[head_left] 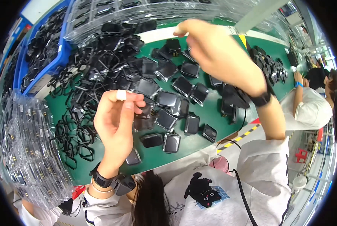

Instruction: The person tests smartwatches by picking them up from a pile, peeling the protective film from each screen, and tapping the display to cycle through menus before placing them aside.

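My left hand (117,122) hovers over the near middle of the green table (112,169), thumb and fingers drawn together. White tape wraps one finger, and whatever the pinch may hold cannot be made out. Beneath and beside it lie black square cases with glossy faces, like watch bodies; one case (172,142) sits near the table's front edge. Farther off, my right hand (217,52) reaches over more of these cases (190,69). Motion blurs it and its curled fingers are partly hidden. Thin black square frames (86,152) lie left of my left hand.
A heap of black frames and cases (112,49) covers the table's far left. Blue bins (65,52) full of black parts stand beyond. Clear plastic trays (32,150) are stacked at the left, others (138,13) at the back. Another person (311,107) sits at the right.
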The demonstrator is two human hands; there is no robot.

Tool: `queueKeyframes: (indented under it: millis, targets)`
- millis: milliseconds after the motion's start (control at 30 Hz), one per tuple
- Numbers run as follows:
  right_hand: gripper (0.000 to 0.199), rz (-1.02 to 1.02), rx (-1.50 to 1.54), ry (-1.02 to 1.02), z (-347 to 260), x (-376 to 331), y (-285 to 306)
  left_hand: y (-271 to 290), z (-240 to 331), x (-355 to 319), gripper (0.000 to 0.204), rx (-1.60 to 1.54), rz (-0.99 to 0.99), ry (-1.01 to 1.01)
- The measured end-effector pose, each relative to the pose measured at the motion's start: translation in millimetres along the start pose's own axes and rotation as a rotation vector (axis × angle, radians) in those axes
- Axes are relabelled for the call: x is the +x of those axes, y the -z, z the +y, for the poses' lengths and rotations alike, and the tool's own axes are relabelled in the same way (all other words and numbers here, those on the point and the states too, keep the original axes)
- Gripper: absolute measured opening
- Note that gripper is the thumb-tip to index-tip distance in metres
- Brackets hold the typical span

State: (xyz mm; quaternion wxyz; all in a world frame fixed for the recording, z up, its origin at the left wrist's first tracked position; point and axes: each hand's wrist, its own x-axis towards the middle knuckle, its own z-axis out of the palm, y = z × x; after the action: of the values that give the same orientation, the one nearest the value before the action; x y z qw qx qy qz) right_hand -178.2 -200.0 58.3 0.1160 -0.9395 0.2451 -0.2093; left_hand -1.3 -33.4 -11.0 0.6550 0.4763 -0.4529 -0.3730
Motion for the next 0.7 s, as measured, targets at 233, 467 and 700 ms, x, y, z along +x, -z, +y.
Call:
queueKeyframes:
  millis: [233, 467, 700]
  targets:
    - [0.029, -0.229, -0.059, 0.001, 20.5, 26.4, -34.3, 8.4, 10.6, 15.5, 0.026, -0.244, -0.004, 0.258]
    - [0.030, -0.418, 0.575, 0.405, -36.7, 57.4, -20.1, 11.2, -1.5, 4.4, 0.039, -0.762, -0.246, 0.414]
    - [0.023, -0.192, 0.193, 0.292, -26.5, 93.4, -95.2, -0.4, 18.2, 11.2, 0.041, -0.595, -0.306, 0.192]
